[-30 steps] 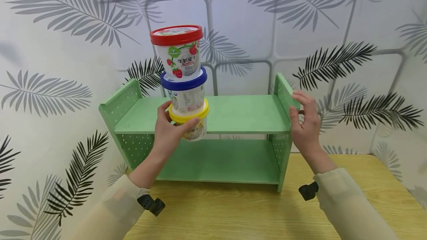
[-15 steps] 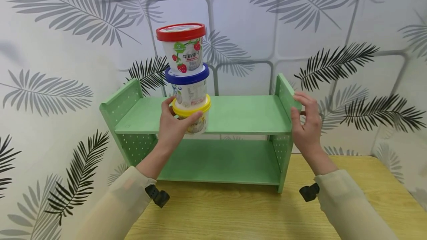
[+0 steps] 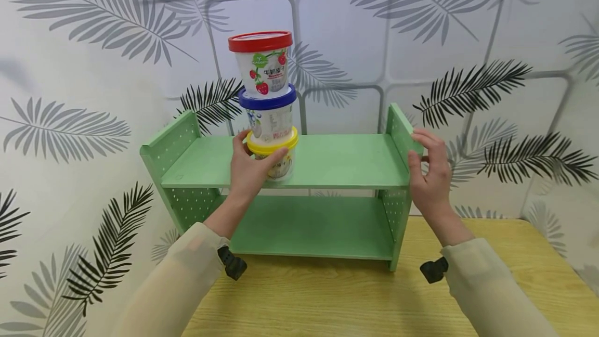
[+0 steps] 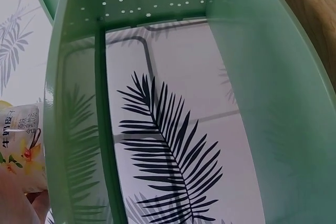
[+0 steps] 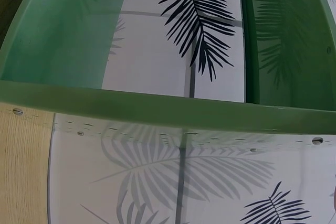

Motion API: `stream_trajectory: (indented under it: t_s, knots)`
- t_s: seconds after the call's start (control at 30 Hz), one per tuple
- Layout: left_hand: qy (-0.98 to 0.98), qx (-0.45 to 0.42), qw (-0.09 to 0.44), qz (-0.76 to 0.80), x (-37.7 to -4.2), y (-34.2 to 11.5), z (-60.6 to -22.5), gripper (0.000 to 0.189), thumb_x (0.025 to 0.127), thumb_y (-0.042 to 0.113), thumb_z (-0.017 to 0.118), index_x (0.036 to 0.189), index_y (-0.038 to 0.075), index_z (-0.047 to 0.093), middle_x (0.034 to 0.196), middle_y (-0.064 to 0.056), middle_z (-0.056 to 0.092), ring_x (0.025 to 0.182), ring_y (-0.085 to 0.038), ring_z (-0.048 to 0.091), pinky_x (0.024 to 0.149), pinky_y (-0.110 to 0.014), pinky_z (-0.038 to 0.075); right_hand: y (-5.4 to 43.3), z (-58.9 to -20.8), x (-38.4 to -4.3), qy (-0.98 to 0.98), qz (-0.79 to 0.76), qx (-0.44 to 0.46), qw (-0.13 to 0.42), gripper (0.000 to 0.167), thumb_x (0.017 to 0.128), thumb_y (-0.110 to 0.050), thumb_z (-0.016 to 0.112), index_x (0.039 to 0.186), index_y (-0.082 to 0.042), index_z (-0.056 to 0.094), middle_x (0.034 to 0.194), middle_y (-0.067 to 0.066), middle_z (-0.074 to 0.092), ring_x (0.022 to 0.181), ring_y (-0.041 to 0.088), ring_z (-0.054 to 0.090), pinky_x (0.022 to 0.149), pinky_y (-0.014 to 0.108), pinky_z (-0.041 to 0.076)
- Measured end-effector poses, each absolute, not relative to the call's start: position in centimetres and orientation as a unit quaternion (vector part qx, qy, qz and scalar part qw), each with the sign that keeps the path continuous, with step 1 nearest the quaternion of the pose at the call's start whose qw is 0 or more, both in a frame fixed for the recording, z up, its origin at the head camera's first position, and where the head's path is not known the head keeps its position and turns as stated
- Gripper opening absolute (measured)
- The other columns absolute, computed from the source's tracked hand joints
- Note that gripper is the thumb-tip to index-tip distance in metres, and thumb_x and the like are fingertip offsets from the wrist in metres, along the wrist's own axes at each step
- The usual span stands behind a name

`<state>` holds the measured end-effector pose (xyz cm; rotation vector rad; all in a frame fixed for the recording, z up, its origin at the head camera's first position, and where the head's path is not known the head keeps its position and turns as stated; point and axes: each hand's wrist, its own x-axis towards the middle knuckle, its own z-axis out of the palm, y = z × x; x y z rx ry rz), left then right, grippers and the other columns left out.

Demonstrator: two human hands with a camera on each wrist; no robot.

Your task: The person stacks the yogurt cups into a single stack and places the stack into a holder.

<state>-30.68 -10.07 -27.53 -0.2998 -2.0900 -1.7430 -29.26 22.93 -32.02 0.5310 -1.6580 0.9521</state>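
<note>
My left hand (image 3: 251, 169) grips the bottom tub of a three-high stack, its thumb across the front. That bottom tub (image 3: 281, 167) has a yellow lid; in the left wrist view the same yellow-lidded tub (image 4: 23, 145) shows at the left edge. A blue-lidded tub (image 3: 271, 122) stands on it, and a red-lidded strawberry tub (image 3: 264, 72) tops the stack. The stack overlaps the top board of a green two-tier shelf (image 3: 346, 163) in the head view. My right hand (image 3: 430, 173) holds the upper edge of the shelf's right side panel between thumb and fingers.
The shelf stands on a wooden table (image 3: 318, 295). Its side panels are perforated and rise above the top board; the left side panel (image 3: 173, 137) is left of the stack. A leaf-patterned wall (image 3: 337, 25) stands close behind. The lower board (image 3: 313, 225) lies beneath the top one.
The left hand has carried the stack of tubs to the right and slightly up, further over the top board. The right hand has stayed on the side panel.
</note>
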Motion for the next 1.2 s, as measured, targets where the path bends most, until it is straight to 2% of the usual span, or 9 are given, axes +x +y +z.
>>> stream_trajectory:
  t_s: [0.3,0.67,1.0,1.2]
  knots:
    - [-0.752,-0.097,0.208,-0.618,-32.2,-8.8,-27.5,0.086,0.079,0.036,0.082,0.143,0.014,0.029,0.126,-0.008,0.053,0.113,-0.02,0.052,0.097,-0.039,0.043,21.5,-30.1,-27.1,-0.692,0.406,0.231,0.55,0.028,0.09,0.01,0.05,0.118,0.013,0.053,0.125,0.029,0.052,0.115,0.02,0.05,0.076,0.011,0.037]
    - [-0.76,-0.077,0.219,-0.607,-33.2,-7.8,-27.5,0.088,0.079,0.039,0.082,0.143,0.014,0.028,0.13,-0.007,0.053,0.117,-0.02,0.051,0.103,-0.037,0.04,20.8,-29.5,-26.2,-0.692,0.409,0.231,0.547,0.027,0.09,0.011,0.05,0.117,0.014,0.052,0.124,0.03,0.052,0.114,0.019,0.05,0.077,0.012,0.036]
    - [-0.767,-0.068,0.222,-0.598,-32.3,-8.5,-27.1,0.096,0.078,0.04,0.082,0.148,0.015,0.022,0.136,-0.01,0.048,0.123,-0.022,0.045,0.106,-0.044,0.035,20.8,-29.4,-26.0,-0.696,0.412,0.238,0.538,0.028,0.09,0.012,0.049,0.118,0.014,0.052,0.125,0.031,0.051,0.117,0.02,0.049,0.078,0.013,0.036]
    - [-0.763,-0.088,0.232,-0.596,-31.1,-9.1,-26.9,0.096,0.078,0.04,0.082,0.149,0.016,0.022,0.144,-0.005,0.044,0.13,-0.02,0.039,0.107,-0.045,0.033,20.9,-29.2,-25.9,-0.695,0.414,0.237,0.537,0.028,0.09,0.011,0.049,0.118,0.015,0.052,0.124,0.031,0.051,0.117,0.019,0.049,0.078,0.013,0.036]
